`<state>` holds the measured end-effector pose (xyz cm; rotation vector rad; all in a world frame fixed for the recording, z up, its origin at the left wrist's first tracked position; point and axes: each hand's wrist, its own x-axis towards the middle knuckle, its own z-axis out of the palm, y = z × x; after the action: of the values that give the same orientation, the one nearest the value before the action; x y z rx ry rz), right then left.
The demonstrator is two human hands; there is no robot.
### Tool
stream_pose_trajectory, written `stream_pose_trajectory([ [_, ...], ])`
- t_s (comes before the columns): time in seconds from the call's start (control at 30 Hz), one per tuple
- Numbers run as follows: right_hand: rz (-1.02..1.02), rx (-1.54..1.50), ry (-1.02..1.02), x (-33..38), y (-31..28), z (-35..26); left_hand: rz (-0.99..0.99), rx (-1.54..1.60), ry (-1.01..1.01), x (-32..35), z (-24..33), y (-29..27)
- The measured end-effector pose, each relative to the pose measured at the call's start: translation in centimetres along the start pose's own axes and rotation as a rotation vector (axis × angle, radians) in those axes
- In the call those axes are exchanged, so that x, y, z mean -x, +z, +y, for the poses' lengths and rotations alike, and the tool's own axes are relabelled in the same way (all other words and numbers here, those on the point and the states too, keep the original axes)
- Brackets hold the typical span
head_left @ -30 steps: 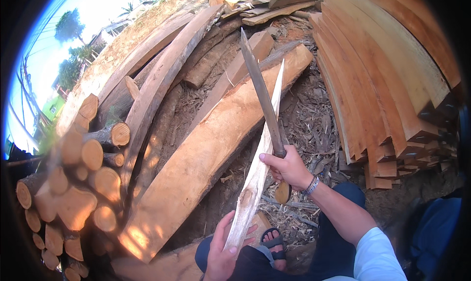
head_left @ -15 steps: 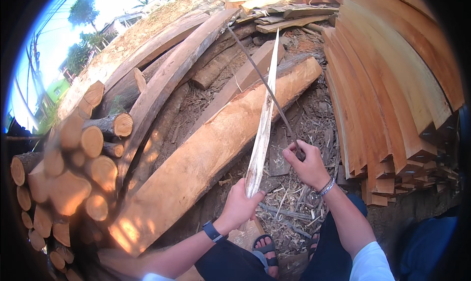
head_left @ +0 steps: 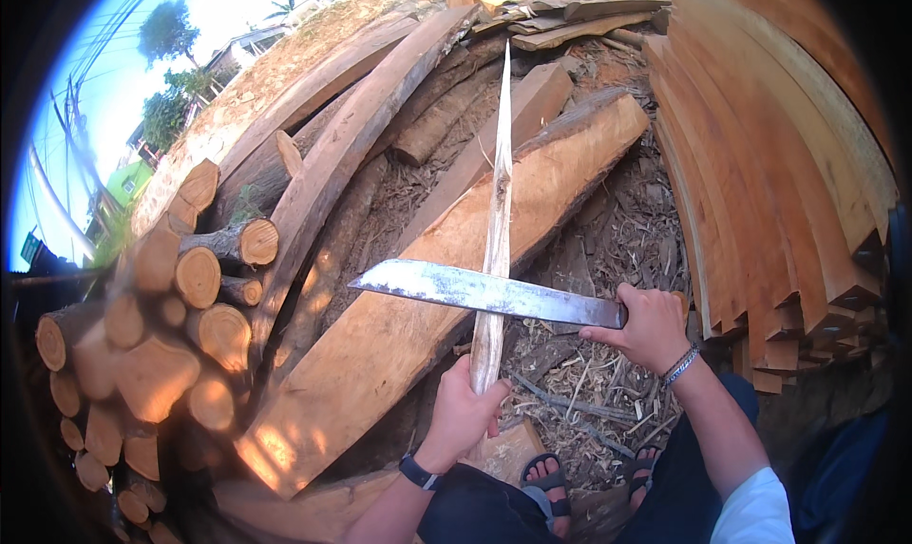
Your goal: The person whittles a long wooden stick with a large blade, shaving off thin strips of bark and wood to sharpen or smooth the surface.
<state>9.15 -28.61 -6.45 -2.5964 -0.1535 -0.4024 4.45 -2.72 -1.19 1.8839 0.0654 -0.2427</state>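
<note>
At the left, a stack of round logs (head_left: 147,373) is bounded by sawn ends, pale and ringed, with rough bark on the sides. Beside it, a long bowed beam (head_left: 347,135) is laid out toward the far side, its face weathered grey-brown. Next, a thick slab (head_left: 380,354) is set slantwise from near left to far right, its flat top smooth and orange-tan, its right edge dark with bark.

In front of the slab, the left hand (head_left: 463,411) is closed around the near end of a pale, splintery stick (head_left: 498,221), which is held pointing away and tapered to a sharp far tip. The stick is crossed by a broad metal blade (head_left: 560,302), mottled silver and slant-tipped at the left; whether they are touching cannot be told. The blade's handle is gripped by the closed right hand (head_left: 651,327).

Below the blade, a strip of open ground (head_left: 570,378) is littered with chips. At the right, that room is bounded by stacked planks (head_left: 760,183), square-edged and reddish-brown.
</note>
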Motion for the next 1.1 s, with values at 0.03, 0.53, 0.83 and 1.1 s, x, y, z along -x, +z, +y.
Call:
stream_pose_trajectory([
  [0.03,-0.015,-0.057,0.038,-0.1,-0.1,0.0,0.015,-0.008,0.016,-0.2,-0.2,0.0],
  [0.53,-0.033,-0.182,-0.024,0.4,0.1,1.2,-0.027,0.074,0.017,0.8,0.9,-0.4],
  [0.83,-0.042,-0.287,-0.055,0.7,2.1,0.9,-0.131,0.217,-0.099,0.7,1.3,-0.4],
  [1.1,-0.049,-0.383,-0.005,-0.1,3.5,0.3,-0.233,0.423,-0.154,0.3,1.1,0.0],
])
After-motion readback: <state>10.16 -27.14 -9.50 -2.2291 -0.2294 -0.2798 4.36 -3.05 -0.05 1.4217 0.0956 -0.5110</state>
